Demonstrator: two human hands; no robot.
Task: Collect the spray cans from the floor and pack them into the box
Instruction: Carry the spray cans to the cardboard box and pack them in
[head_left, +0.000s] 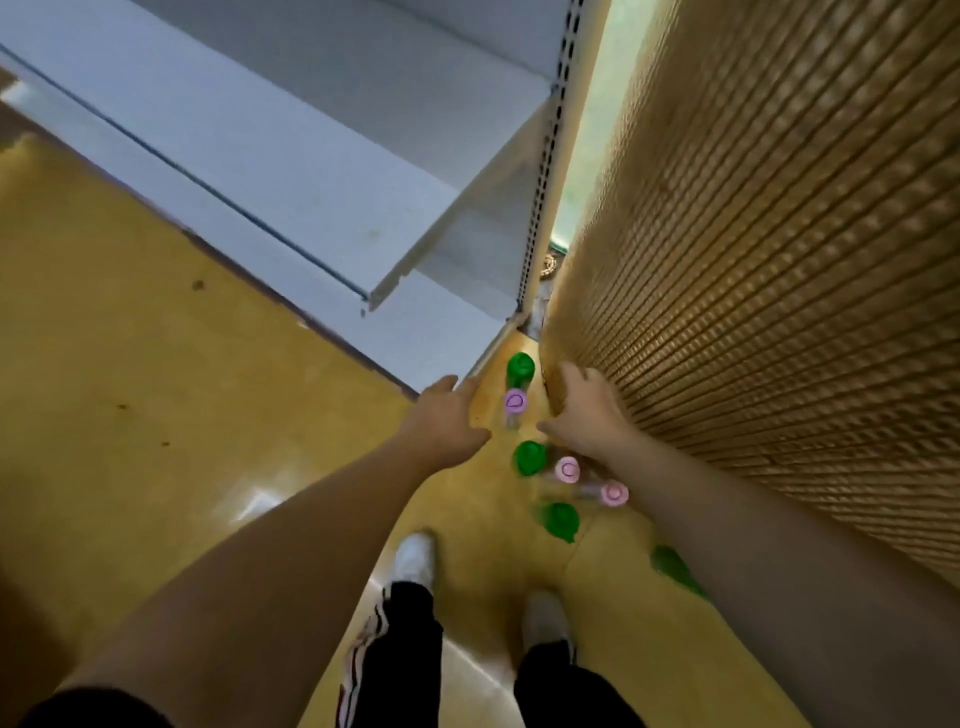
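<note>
Green-capped and pink-capped spray cans (530, 457) crowd the yellow floor (130, 364); left hand (447, 421) and right hand (587, 415) hover released, empty; brushing one may scatter its neighbours.

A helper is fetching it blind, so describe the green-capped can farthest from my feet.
Find the narrow strip of yellow floor between the white shelf unit and the brown ribbed wall. Deep in that gap sits the green-capped can. Unlike the other green caps, it is the farthest one in, just beyond a lilac-capped can.
</note>
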